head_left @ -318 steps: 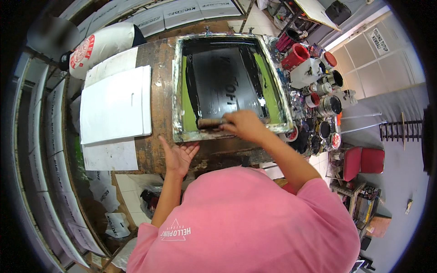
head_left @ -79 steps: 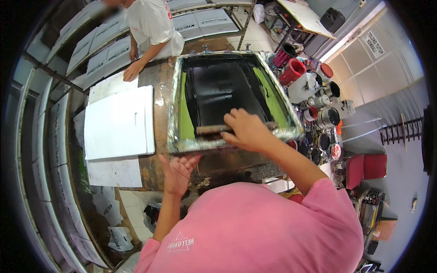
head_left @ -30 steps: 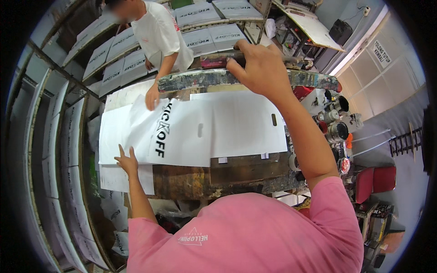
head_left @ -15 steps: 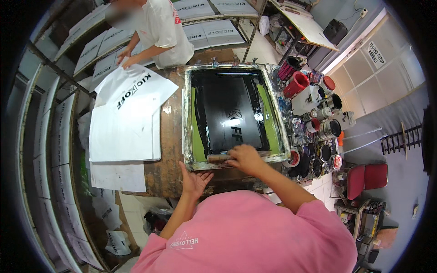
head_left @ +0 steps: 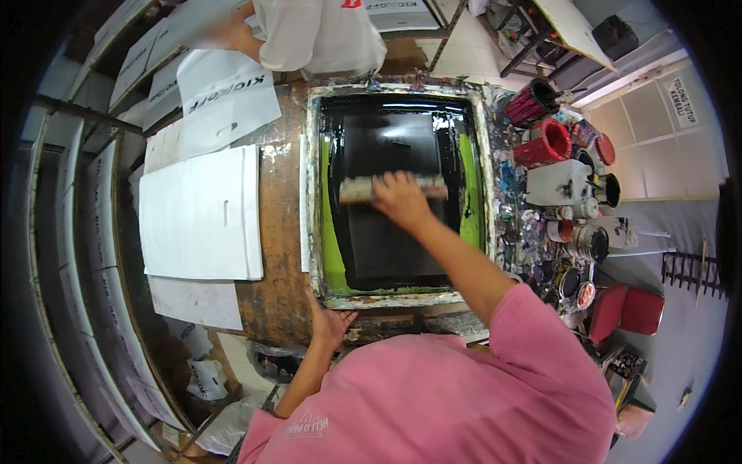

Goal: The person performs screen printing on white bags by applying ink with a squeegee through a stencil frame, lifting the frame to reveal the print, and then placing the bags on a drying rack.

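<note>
A printing screen [head_left: 314,193] with a paint-stained frame lies flat on the brown table [head_left: 274,255], its mesh green at the sides and covered in black ink. My right hand [head_left: 400,199] grips a squeegee [head_left: 357,189] lying across the middle of the mesh. My left hand [head_left: 331,323] rests flat on the frame's near left corner. A stack of white bags [head_left: 202,210] lies left of the screen.
Another person in a white shirt [head_left: 321,31] stands across the table, holding a printed white bag [head_left: 228,97]. Red and white ink pots and tins [head_left: 560,166] crowd the table's right side. Racks of white sheets [head_left: 69,255] run along the left.
The screen was raised a second ago and came back down flat. My right hand has pushed the squeegee from the near edge to mid-screen. The other person pulled the printed bag away to the far left.
</note>
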A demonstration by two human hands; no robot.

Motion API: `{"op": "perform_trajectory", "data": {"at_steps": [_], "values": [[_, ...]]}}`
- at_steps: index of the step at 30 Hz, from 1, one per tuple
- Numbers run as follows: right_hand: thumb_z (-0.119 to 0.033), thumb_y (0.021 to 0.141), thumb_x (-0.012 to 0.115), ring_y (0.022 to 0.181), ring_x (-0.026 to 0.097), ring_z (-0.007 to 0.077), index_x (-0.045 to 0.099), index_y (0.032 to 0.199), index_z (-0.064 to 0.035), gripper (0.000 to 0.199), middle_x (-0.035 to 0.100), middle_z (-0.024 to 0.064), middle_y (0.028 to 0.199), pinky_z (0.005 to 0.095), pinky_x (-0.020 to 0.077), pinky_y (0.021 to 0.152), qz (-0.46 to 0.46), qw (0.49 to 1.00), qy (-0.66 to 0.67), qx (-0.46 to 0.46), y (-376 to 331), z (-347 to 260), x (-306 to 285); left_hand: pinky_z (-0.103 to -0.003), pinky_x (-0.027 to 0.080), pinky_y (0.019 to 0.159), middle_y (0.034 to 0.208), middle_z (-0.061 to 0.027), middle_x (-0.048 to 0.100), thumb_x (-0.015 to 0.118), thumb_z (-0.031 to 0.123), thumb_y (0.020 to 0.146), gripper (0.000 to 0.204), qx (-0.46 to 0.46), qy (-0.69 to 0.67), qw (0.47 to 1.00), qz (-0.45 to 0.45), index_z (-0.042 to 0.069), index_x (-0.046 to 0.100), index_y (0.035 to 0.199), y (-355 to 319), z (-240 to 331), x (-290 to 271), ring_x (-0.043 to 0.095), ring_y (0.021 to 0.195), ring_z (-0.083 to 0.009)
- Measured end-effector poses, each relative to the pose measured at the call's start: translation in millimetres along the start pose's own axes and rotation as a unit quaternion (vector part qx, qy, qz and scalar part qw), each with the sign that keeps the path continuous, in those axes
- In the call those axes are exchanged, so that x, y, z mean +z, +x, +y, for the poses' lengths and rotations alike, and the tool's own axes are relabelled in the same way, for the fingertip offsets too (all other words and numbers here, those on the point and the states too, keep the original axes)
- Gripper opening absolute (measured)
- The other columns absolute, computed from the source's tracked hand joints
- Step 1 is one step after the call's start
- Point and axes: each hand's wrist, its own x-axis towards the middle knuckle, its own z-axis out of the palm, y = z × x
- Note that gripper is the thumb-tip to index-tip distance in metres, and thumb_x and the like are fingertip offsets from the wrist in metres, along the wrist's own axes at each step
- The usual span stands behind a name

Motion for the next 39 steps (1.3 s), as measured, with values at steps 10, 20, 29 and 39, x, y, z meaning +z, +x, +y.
{"op": "perform_trajectory", "data": {"at_steps": [10,20,29,39], "values": [[-0.060,0.100,0.062,0.100,0.073,0.0362,0.073,0.108,-0.0135,0.049,0.074,0.0138,0.104,0.0516,0.0586,0.084,-0.129,0.991,0.046,0.000,191,118,-4,-0.057,0.029,0.126,0.165,-0.0246,0.041,0.033,0.097,0.091,0.123,0.036,0.030,0.999,0.007,0.002,0.023,0.169,-38,7,24,0.041,0.152,-0.0433],[-0.053,0.098,0.067,0.096,0.073,0.0368,0.068,0.110,-0.0124,0.043,0.073,0.0142,0.102,0.0522,0.0597,0.079,-0.127,0.991,0.029,0.036,46,6,-60,-0.054,0.039,0.120,0.150,-0.0202,0.056,0.031,0.095,0.094,0.116,0.099,0.078,0.988,-0.089,0.002,0.031,0.163,-55,7,4,0.060,0.132,-0.0363],[-0.044,0.099,0.067,0.095,0.068,0.0391,0.062,0.109,-0.0032,0.042,0.067,0.0177,0.097,0.0533,0.0561,0.086,-0.110,0.990,0.076,0.037,-63,-129,-244,-0.047,0.043,0.118,0.146,-0.0221,0.058,0.031,0.089,0.098,0.109,0.187,0.060,0.942,-0.272,-0.003,0.029,0.157,-127,45,36,0.061,0.134,-0.0356],[-0.038,0.092,0.067,0.088,0.064,0.0314,0.068,0.092,-0.0049,0.034,0.065,0.0120,0.084,0.0494,0.0409,0.088,0.172,0.982,-0.071,0.034,29,-125,-324,-0.060,0.023,0.128,0.171,-0.0338,0.028,0.039,0.071,0.107,0.086,0.547,0.612,0.570,-0.043,0.013,0.031,0.170,-57,108,81,0.022,0.160,-0.0509]]}}
